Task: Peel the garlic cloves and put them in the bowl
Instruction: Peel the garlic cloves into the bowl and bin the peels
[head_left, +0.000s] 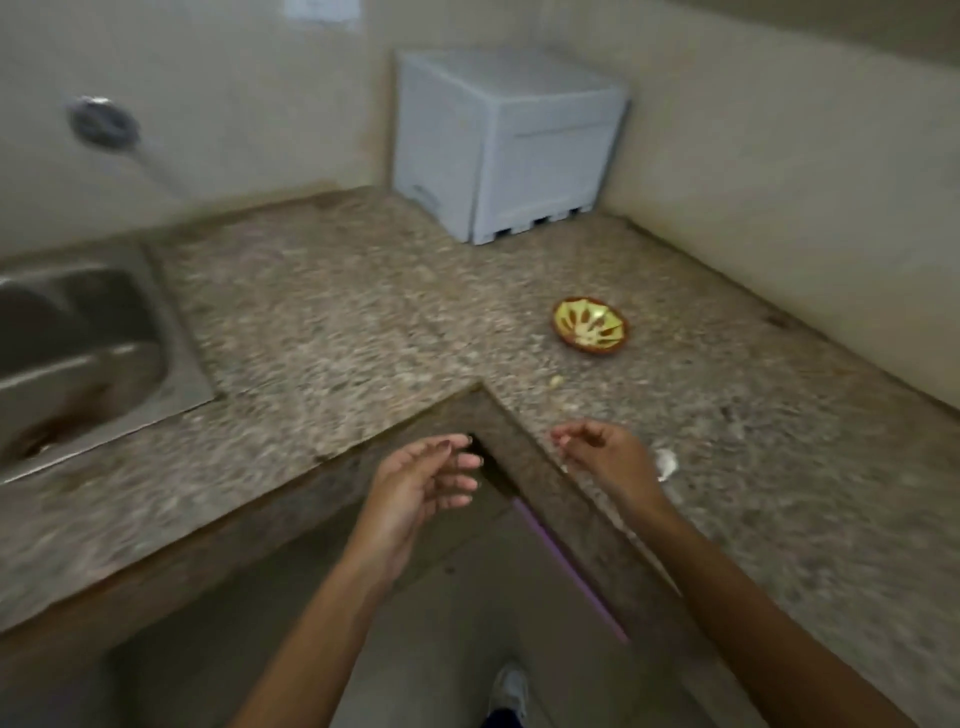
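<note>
Starting at the far left, I see a steel sink (78, 332) sunk into the speckled stone counter (332, 312), with a blurred tap (111, 130) on the wall above it. Nearer the middle, my left hand (421, 488) hangs in front of the counter's inner corner, palm turned inward, fingers loosely spread and holding nothing. Behind, in the back corner, a white boxy container (506, 140) stands on the counter against the wall. Further right, my right hand (602, 452) hovers over the counter edge, its fingers curled and its thumb and forefinger pinching a small pale piece (565, 441); I cannot tell whether it is a clove or skin. Beyond that hand, one small garlic clove (556, 382) lies loose on the counter, near the yellow patterned bowl (590, 326) but apart from it. Just right of my right wrist, a white scrap of garlic skin (666, 462) rests on the stone
</note>
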